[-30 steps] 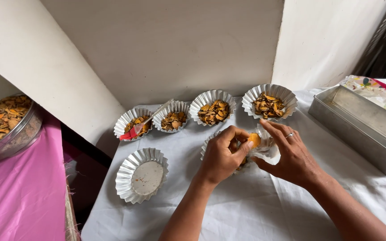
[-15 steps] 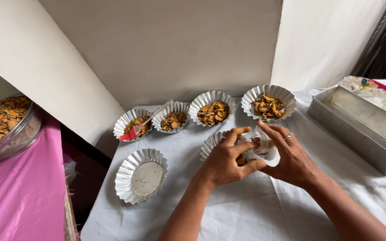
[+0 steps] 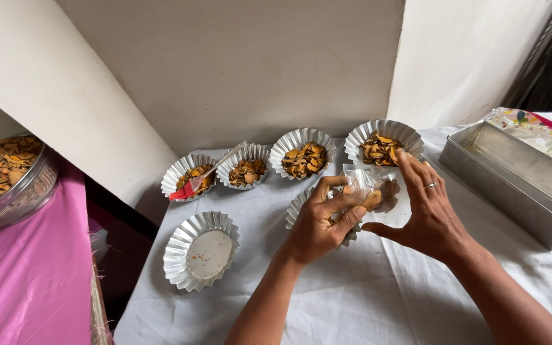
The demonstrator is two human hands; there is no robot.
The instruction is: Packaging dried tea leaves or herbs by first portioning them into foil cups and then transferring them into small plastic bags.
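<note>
Two bare hands meet over a white-clothed desk (image 3: 365, 300). The left hand (image 3: 317, 227) pinches a clear plastic bag (image 3: 368, 188) holding orange-brown chips, just above a fluted foil cup (image 3: 296, 207). The right hand (image 3: 432, 217), fingers spread, touches the bag's far side. Four filled foil cups (image 3: 303, 153) line the wall; an empty cup (image 3: 200, 250) sits left. A metal tray (image 3: 512, 176) lies right, a patterned package (image 3: 544, 131) behind it.
</note>
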